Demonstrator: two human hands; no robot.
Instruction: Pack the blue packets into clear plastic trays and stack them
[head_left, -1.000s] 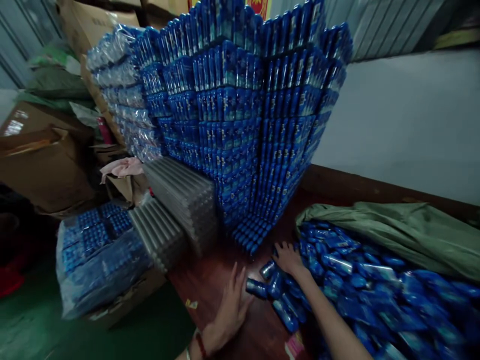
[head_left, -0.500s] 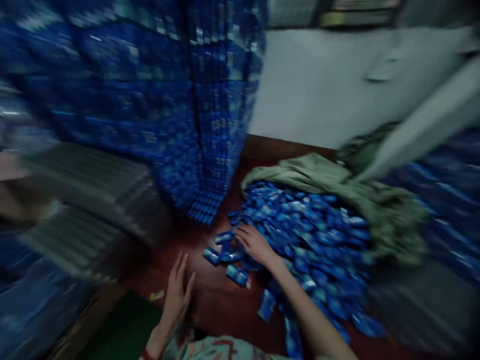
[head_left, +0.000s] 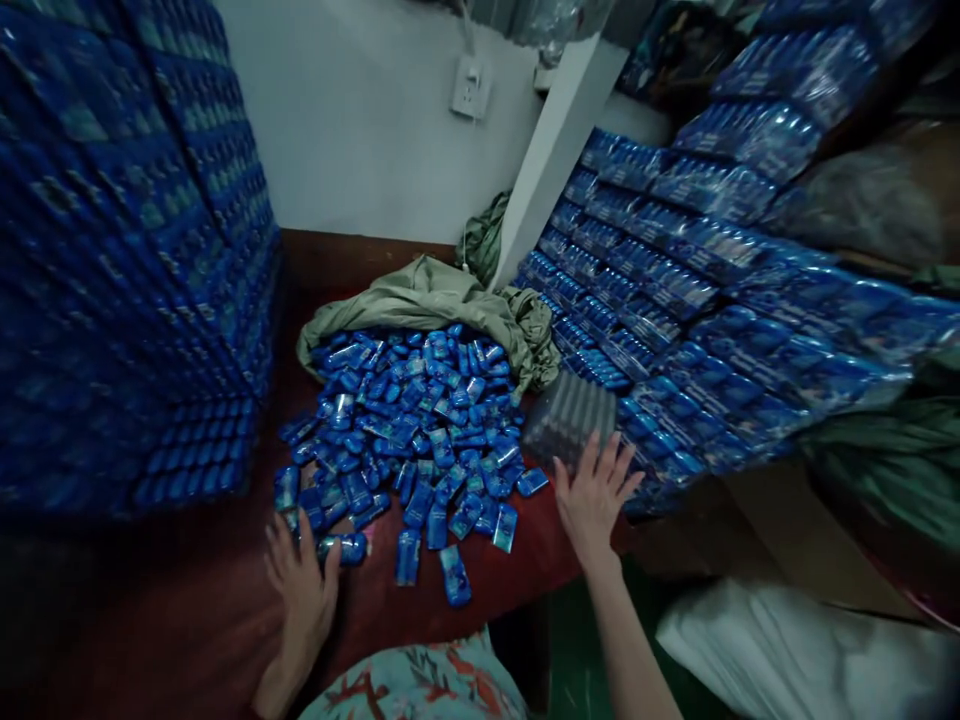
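A heap of small blue wrapped packets point(head_left: 420, 420) spills out of an olive-green cloth sack point(head_left: 420, 290) onto the red surface point(head_left: 210, 590). My left hand point(head_left: 304, 580) is open at the heap's near left edge, its fingertips by a few loose packets. Whether it touches them I cannot tell. To the right of the heap, my right hand point(head_left: 596, 500) has its fingers spread, at the near side of a grey ribbed stack point(head_left: 571, 410). The fingertips overlap the stack in view; contact is unclear. Neither hand holds anything.
Tall plastic-wrapped stacks of blue packets point(head_left: 135, 250) rise at the left, and more wrapped blue packs point(head_left: 675, 270) are piled at the right. Behind the sack, a white post point(head_left: 551, 150) leans near a wall socket point(head_left: 471, 88). A white bag point(head_left: 795, 650) lies at lower right.
The view has swung to the right. My right hand has left the packets at the heap's left side and moved to the grey stack. My left hand is now beside the loose packets.
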